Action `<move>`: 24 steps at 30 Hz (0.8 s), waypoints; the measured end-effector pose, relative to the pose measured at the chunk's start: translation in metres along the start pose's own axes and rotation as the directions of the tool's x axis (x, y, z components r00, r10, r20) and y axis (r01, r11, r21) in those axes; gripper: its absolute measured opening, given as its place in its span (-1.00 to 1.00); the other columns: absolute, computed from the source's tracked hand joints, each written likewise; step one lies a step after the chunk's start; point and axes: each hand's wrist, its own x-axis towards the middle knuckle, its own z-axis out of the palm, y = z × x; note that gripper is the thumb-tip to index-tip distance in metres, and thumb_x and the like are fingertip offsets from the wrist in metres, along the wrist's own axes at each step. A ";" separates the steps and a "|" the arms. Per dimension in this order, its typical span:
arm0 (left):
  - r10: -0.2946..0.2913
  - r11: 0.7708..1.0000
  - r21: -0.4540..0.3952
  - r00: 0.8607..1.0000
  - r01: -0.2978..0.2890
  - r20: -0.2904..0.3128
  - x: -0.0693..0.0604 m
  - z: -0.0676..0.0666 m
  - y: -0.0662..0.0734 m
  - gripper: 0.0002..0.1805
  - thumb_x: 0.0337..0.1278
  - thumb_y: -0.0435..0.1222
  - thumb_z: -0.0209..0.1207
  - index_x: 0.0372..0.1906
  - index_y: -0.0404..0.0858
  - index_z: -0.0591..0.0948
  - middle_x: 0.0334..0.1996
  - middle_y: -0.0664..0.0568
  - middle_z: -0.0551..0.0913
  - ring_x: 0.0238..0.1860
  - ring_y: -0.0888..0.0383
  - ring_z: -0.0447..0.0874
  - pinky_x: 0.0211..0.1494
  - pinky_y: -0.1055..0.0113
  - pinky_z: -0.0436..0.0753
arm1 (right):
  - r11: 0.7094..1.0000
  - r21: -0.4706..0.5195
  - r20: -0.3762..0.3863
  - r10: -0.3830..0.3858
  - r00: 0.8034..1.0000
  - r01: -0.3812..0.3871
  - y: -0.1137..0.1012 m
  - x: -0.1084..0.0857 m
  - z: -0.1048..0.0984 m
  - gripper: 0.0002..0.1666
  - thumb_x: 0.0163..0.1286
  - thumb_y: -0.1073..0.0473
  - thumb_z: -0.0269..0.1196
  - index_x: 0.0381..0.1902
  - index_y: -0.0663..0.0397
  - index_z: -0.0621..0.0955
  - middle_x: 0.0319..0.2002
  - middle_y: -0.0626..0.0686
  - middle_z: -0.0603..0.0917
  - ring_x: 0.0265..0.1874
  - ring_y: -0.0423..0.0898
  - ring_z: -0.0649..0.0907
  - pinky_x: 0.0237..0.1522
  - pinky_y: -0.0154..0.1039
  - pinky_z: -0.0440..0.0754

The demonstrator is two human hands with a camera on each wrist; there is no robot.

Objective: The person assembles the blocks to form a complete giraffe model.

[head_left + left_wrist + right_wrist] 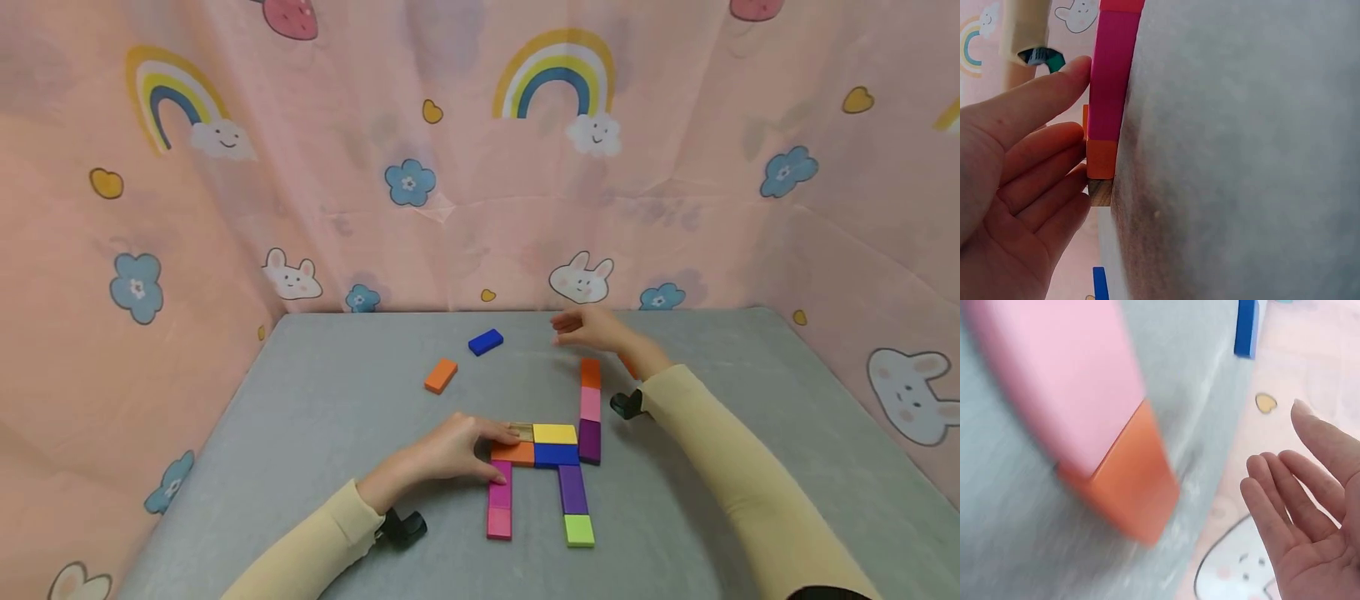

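Flat coloured blocks lie edge to edge on the grey table in a figure with two legs and a tall column. My left hand [450,450] rests on its left part, thumb at the magenta block [499,487], fingers over the wooden block [522,431] and the orange block [516,455]. In the left wrist view the thumb touches the magenta block [1110,75]. My right hand [596,327] hovers above the table, beyond the column's orange-red block [591,372]. It holds nothing, its fingers loosely bent. Below that block lie a pink block [591,404] and a dark purple block [590,441].
A loose blue block [486,342] and a loose orange block [441,376] lie toward the back. Another orange block [627,365] is partly hidden by the right wrist. A pink patterned curtain [465,233] hangs behind the table [337,400].
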 end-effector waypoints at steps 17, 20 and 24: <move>0.008 1.000 0.010 1.000 -0.008 -0.001 0.000 0.001 -0.001 -0.42 -0.11 -0.07 0.42 0.13 -0.03 0.61 0.13 0.17 0.59 0.24 0.31 0.46 0.28 0.33 0.45 | 0.996 0.080 0.070 -0.044 0.997 0.039 -0.017 0.057 0.034 -0.41 0.22 0.26 0.33 0.18 0.41 0.47 0.11 0.33 0.57 0.09 0.16 0.60 0.15 -0.01 0.52; 0.006 1.000 0.011 1.000 -0.006 -0.005 0.000 0.001 -0.001 -0.43 -0.11 -0.06 0.42 0.12 -0.02 0.62 0.12 0.18 0.60 0.23 0.31 0.46 0.28 0.34 0.45 | 0.994 0.098 0.074 -0.054 0.996 0.047 -0.018 0.061 0.039 -0.39 0.22 0.29 0.32 0.20 0.42 0.44 0.14 0.33 0.55 0.12 0.17 0.58 0.18 0.01 0.50; 0.002 1.000 0.007 1.000 -0.002 -0.007 0.001 0.001 0.000 -0.43 -0.12 -0.06 0.42 0.12 -0.02 0.62 0.12 0.19 0.60 0.23 0.32 0.46 0.27 0.35 0.45 | 0.993 0.102 0.092 -0.062 0.994 0.053 -0.022 0.063 0.044 -0.38 0.21 0.34 0.30 0.23 0.41 0.42 0.17 0.32 0.53 0.15 0.18 0.55 0.20 0.03 0.47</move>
